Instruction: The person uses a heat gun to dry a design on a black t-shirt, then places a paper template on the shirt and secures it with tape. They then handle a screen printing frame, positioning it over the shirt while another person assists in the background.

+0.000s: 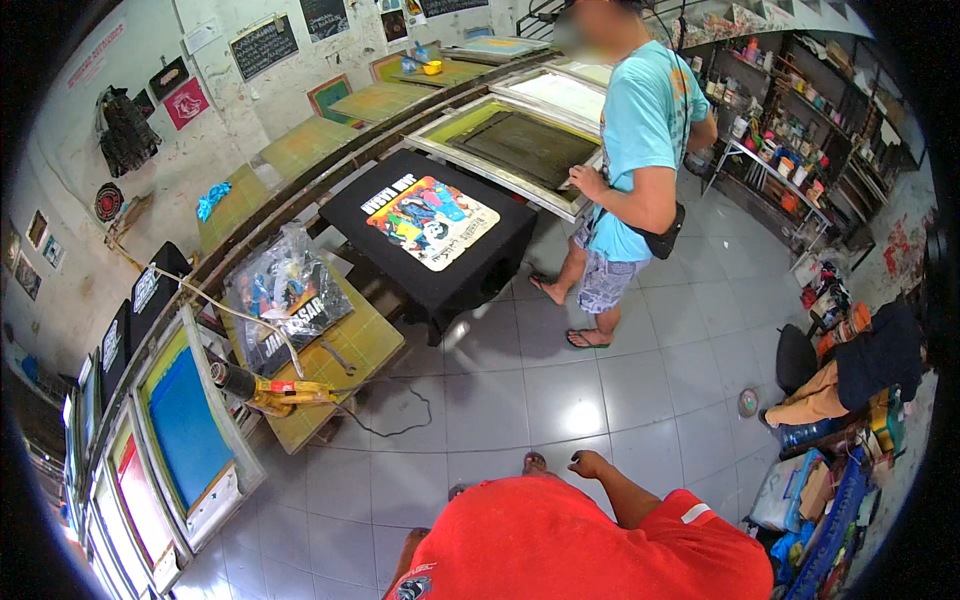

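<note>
From my head view neither my left hand nor my right hand shows, so I cannot tell their state; only my red shirt fills the lower edge. Nearest me, one yellow heat gun lies at the near edge of the green-topped surface, beside one clear plastic bag of printed shirts. One black printed t-shirt covers the next board, where another person stands, with open grey tiled floor between us.

Open tiled floor beside print table
</note>
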